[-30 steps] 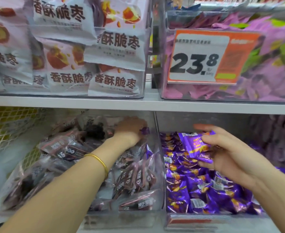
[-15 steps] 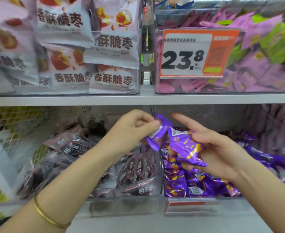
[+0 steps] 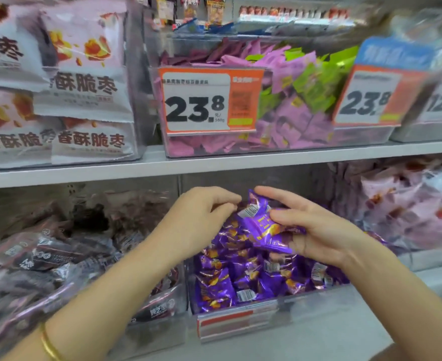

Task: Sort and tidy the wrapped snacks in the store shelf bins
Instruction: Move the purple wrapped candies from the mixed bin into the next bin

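Observation:
My right hand (image 3: 319, 230) is closed around a few purple wrapped snacks (image 3: 260, 226), held just above the clear bin (image 3: 306, 299) full of the same purple snacks (image 3: 230, 280). My left hand (image 3: 199, 220) hovers beside them at the bin's left edge. Its fingers are curled together a small gap from the held packets, and nothing shows in them. To the left, another clear bin (image 3: 160, 332) holds dark brown wrapped snacks (image 3: 53, 254). My left forearm crosses in front of it.
Above the white shelf board (image 3: 214, 162) stand bins of white jujube bags (image 3: 84, 87) and pink and green packets (image 3: 300, 100) with an orange 23.8 price tag (image 3: 207, 100). Pale pink packets (image 3: 410, 204) fill the lower shelf's right side.
My left hand came out of the dark-snack bin with a purple packet and brought it to my right hand, which now holds it with the others. The view shifted right.

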Available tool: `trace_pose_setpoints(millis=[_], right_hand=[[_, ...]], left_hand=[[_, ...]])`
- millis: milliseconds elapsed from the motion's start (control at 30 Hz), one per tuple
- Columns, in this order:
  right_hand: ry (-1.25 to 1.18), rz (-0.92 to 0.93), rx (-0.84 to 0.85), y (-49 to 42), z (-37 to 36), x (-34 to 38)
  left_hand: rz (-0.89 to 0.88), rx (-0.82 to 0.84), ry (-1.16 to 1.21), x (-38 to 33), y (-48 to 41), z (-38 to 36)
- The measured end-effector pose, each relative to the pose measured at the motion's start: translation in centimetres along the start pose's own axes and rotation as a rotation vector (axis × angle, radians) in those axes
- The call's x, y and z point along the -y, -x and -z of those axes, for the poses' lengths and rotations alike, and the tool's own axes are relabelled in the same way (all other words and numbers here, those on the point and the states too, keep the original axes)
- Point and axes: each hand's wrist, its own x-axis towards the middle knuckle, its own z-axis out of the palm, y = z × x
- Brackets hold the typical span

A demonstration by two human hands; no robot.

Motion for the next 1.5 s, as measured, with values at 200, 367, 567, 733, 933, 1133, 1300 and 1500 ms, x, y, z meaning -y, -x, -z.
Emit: trace_pose_setpoints(millis=[200,367,567,733,933,1133,1300,1500], right_hand=[[1.344,0.142,-0.581,-4.3,7.0,-0.1],[1.873,-0.121,-0.472,-8.2,9.3,-2.7],[1.964,-0.209,-0.468,-9.0,8.7,-2.3],[1.976,-0.136,-0.382,-8.3,7.2,-2.4],[1.696,0.547,-0.272,-5.5,0.3,-1.1],[1.489,0.941,0.171,-4.6,-10.6,-0.8],[1.496,0.748,0.299,-7.4,-14.2,-0.7],[1.439,0.471,0.244,-8.4,-15.0,-1.2]], left_hand=[[0.070,-0.319,-0.104,4.1,-0.4,1.0],[0.172,-0.284,0.037,7.7,0.5,1.9],[0.252,0.074,0.115,9.8,1.5,3.0],[0.225,0.267,0.122,10.9,1.7,3.6],[0.213,0.397,0.102,11.4,1.7,4.2],[0.152,0.482,0.067,11.9,2.6,6.1],[0.123,0.647,-0.118,11.8,3.7,8.3],[0.206,0.621,-0.181,13.2,5.6,9.4]])
